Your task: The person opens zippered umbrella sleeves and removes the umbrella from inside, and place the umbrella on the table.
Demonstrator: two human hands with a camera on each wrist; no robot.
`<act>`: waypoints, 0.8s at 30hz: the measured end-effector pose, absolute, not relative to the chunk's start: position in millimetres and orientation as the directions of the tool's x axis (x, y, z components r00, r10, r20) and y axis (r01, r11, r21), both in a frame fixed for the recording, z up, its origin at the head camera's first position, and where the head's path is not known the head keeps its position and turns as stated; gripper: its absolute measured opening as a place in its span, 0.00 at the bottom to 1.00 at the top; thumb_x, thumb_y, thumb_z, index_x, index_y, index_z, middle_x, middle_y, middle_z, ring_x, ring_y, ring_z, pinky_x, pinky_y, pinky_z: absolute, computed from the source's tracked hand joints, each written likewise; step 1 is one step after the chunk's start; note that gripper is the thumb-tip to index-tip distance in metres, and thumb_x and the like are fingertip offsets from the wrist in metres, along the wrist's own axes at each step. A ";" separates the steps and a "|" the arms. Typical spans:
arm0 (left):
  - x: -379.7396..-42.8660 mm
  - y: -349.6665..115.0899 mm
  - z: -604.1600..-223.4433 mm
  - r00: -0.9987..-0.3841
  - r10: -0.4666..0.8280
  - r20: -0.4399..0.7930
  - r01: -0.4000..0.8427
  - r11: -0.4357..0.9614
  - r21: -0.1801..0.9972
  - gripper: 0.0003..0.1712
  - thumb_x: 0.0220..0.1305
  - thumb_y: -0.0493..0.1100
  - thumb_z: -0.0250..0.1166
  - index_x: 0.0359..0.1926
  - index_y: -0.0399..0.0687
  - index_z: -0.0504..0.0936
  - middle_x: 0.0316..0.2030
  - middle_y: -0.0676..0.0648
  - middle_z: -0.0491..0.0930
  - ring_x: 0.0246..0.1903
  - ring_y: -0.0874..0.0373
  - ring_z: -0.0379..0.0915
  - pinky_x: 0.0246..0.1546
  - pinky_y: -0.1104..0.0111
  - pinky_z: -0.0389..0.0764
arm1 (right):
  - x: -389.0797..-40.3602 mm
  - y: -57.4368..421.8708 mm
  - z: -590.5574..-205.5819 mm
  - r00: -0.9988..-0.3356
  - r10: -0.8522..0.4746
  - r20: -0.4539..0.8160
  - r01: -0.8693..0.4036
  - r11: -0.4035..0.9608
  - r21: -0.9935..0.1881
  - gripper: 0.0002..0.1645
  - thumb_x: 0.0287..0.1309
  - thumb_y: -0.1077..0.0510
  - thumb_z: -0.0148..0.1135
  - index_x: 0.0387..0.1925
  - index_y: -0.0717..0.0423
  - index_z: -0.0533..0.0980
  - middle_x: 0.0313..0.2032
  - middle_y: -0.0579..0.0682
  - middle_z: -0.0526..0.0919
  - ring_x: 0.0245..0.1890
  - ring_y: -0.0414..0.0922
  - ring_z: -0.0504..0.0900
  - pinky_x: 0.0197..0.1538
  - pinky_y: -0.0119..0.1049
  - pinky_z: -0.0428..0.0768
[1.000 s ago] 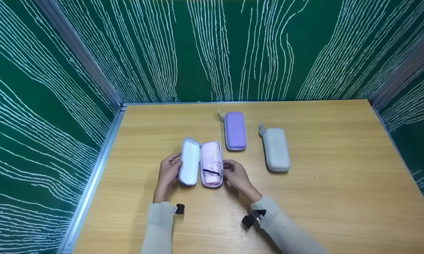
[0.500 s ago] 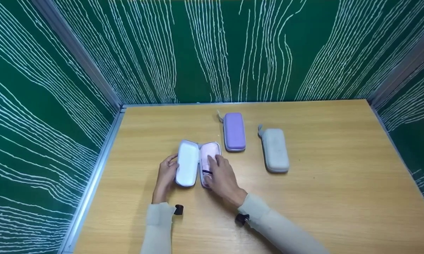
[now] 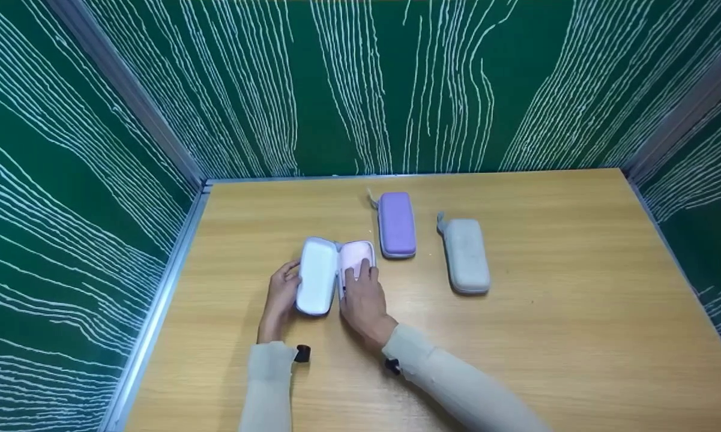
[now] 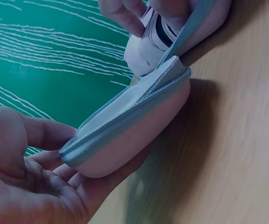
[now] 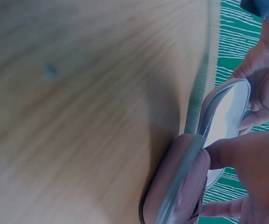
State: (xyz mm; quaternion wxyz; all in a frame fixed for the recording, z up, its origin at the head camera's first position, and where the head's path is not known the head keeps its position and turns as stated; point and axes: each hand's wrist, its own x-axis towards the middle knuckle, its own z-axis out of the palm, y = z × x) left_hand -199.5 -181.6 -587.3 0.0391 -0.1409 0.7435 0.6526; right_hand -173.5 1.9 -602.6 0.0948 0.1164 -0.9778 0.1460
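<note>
An opened pink zip case with pale grey trim lies on the table, its white-lined lid (image 3: 317, 276) folded out to the left. My left hand (image 3: 281, 295) holds that lid by its outer edge; in the left wrist view the thumb lies on the zip rim and the fingers support the shell from below. Inside the other half sits a folded pink umbrella (image 3: 353, 254) with a black band (image 4: 163, 31). From above, my right hand (image 3: 366, 305) grips the umbrella near the band, fingers and thumb on either side. The hand covers the umbrella's near end in the head view.
Behind the opened case, slightly right, lies a closed purple case (image 3: 397, 225) with a wrist loop. A closed grey case (image 3: 467, 257) lies farther right. Green panels (image 3: 336, 90) with white wavy lines border the wooden table (image 3: 576, 300) at the back and sides.
My right hand has moved left from the case's right side onto the umbrella. The lid has tipped farther open to the left, with my left hand still on it.
</note>
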 end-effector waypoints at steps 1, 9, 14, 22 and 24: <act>-199.6 -181.8 -587.7 -0.957 -0.158 -0.241 -0.259 0.107 0.960 0.27 0.74 0.28 0.49 0.72 0.29 0.71 0.64 0.26 0.77 0.62 0.36 0.78 0.57 0.57 0.82 | -174.4 0.4 -603.2 -0.957 -0.192 0.219 -0.247 0.933 -0.261 0.30 0.62 0.54 0.72 0.60 0.65 0.75 0.63 0.73 0.72 0.55 0.62 0.77 0.42 0.45 0.88; -200.1 -182.6 -589.1 -0.961 -0.168 -0.219 -0.241 0.121 0.963 0.27 0.73 0.28 0.50 0.70 0.29 0.73 0.61 0.26 0.80 0.59 0.36 0.80 0.53 0.59 0.82 | -181.2 -8.4 -600.2 -0.972 -0.166 0.165 -0.187 0.975 -0.120 0.28 0.68 0.50 0.66 0.62 0.62 0.73 0.60 0.71 0.72 0.49 0.59 0.79 0.36 0.38 0.87; -200.0 -181.6 -587.4 -0.966 -0.154 -0.210 -0.231 0.142 0.962 0.27 0.73 0.28 0.50 0.71 0.29 0.72 0.61 0.26 0.80 0.59 0.36 0.80 0.55 0.57 0.82 | -185.3 -9.9 -597.9 -0.972 -0.188 0.145 -0.183 0.982 0.046 0.36 0.70 0.44 0.63 0.68 0.64 0.70 0.60 0.69 0.75 0.55 0.58 0.79 0.48 0.40 0.84; -198.1 -177.6 -586.5 -0.979 -0.144 -0.147 -0.180 0.252 0.951 0.27 0.74 0.28 0.50 0.71 0.31 0.73 0.60 0.28 0.81 0.60 0.35 0.79 0.60 0.49 0.81 | -191.0 -6.4 -597.7 -0.980 -0.145 0.133 -0.160 0.981 -0.109 0.39 0.65 0.46 0.71 0.69 0.65 0.70 0.59 0.68 0.74 0.52 0.58 0.80 0.43 0.40 0.87; -197.5 -175.4 -585.4 -0.982 -0.143 -0.122 -0.160 0.297 0.941 0.26 0.75 0.29 0.50 0.71 0.32 0.73 0.60 0.28 0.81 0.61 0.35 0.79 0.62 0.48 0.80 | -192.3 -4.8 -598.0 -0.982 -0.107 0.155 -0.139 0.968 -0.209 0.41 0.60 0.48 0.76 0.67 0.64 0.70 0.58 0.67 0.73 0.50 0.59 0.79 0.37 0.39 0.88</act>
